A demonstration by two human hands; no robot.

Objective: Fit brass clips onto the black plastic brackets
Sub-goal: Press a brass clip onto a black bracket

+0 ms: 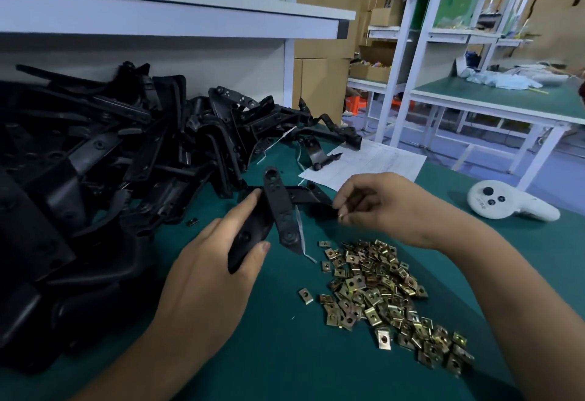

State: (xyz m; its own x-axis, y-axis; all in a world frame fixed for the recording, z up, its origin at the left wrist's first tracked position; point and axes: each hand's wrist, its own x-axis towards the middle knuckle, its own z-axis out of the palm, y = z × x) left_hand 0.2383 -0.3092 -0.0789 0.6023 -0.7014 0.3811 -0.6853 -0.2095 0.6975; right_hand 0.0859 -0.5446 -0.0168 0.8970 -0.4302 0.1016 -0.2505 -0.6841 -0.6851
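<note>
- A big heap of black plastic brackets [104, 159] filled the bench from 9 o'clock to 11 o'clock, within easy reach of the left side, probably the stock waiting for clips.
- The left hand [218, 261] gripped 1 bracket [272, 207], thumb on its near face and fingers curled behind, tilting its holed arm up toward 12 o'clock so the mounting ends faced the other hand.
- A thin white strip [300, 229] hung just beside that bracket; what it was I could not tell.
- The right hand [380, 207], at 1 o'clock of center, pinched a small brass clip [341, 217] between narrowly closed fingertips, right at the bracket's right-hand tip, likely lining it up to slide on.
- A loose pile of brass clips [380, 296] lay at 4 o'clock, just below the right wrist, handy for the next pick; 1 stray clip [305, 295] sat apart at its left edge.
- A printed sheet [364, 163] lay at 1 o'clock, and a white handheld controller [506, 204] at 3 o'clock.
- The green bench mat [285, 353] looked smooth. Beyond it stood white shelving frames [408, 68], cardboard boxes [319, 83] and another green-topped bench [506, 99].
</note>
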